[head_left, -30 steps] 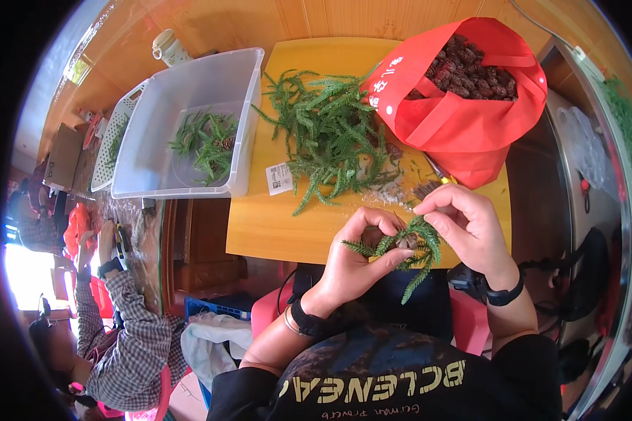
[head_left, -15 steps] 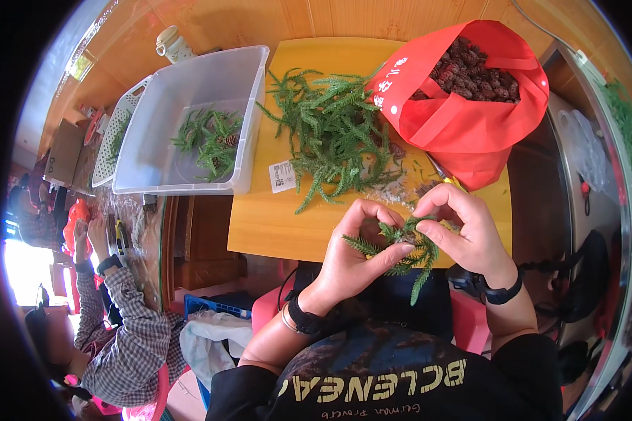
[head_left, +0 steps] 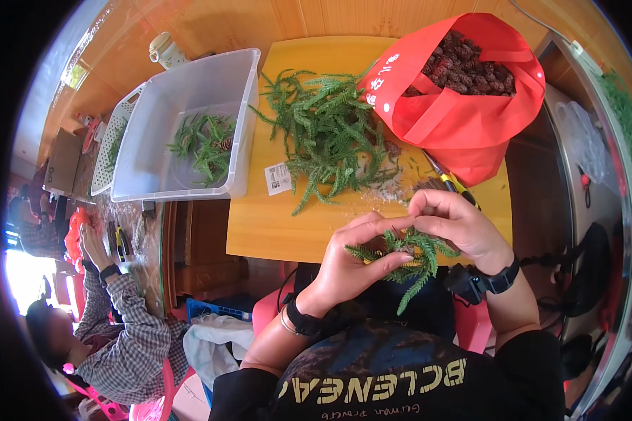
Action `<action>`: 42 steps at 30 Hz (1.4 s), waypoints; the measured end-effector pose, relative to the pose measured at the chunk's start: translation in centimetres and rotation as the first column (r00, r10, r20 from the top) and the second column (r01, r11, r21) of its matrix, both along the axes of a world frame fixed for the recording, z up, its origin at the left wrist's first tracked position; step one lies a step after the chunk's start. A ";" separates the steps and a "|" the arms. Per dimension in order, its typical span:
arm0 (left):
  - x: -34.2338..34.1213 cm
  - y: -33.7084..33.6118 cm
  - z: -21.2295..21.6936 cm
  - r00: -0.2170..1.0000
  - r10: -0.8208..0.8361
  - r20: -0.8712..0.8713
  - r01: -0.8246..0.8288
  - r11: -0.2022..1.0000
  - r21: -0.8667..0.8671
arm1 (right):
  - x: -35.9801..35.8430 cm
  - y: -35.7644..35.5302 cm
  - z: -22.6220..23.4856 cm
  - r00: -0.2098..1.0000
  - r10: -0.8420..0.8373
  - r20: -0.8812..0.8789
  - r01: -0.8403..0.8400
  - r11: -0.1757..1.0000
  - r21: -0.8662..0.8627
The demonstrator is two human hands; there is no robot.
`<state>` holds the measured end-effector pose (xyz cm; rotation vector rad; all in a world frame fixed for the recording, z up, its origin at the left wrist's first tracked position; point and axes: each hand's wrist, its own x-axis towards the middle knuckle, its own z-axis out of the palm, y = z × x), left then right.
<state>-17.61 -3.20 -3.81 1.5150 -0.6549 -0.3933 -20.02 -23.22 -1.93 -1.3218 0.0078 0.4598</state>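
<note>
My left hand [head_left: 351, 261] is closed around a green artificial pine sprig [head_left: 423, 258], with its thumb pressed on the middle of it. The sprig hangs just past the near edge of the yellow table [head_left: 281, 235], its needled tips spreading to the right and downward. At the top of the sprig my right hand [head_left: 458, 223] is pinched, thumb against forefinger, close to the left fingertips. Whatever lies in that pinch is too small to make out. Ahead of both hands lies a loose pile of green pine sprigs [head_left: 330, 133].
A red bag [head_left: 463, 144] of pine cones [head_left: 463, 67] stands at the right, with yellow-and-black pliers [head_left: 456, 184] beside it. A clear plastic bin [head_left: 175, 193] at the left holds several sprigs and a cone. Another person [head_left: 130, 330] works at the far left.
My right hand has turned slightly and shifted down and right. The sprig has rotated in my left hand, and more of it shows to the right. The pliers show more fully.
</note>
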 end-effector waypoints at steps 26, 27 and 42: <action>2.0 2.4 -0.9 0.758 -0.310 -0.574 0.202 0.948 -0.245 | -1.0 -7.5 -7.3 0.866 0.187 0.464 0.418 0.239 -0.877; 2.1 2.4 -0.9 0.759 -0.306 -0.574 0.195 0.949 -0.248 | -0.9 -7.7 -7.3 0.874 0.148 0.463 0.407 0.300 -0.863; 3.2 2.7 -0.7 0.666 -0.491 -0.562 0.392 0.871 -0.297 | -5.1 -7.9 -1.3 0.957 -0.281 0.069 0.286 0.954 -0.090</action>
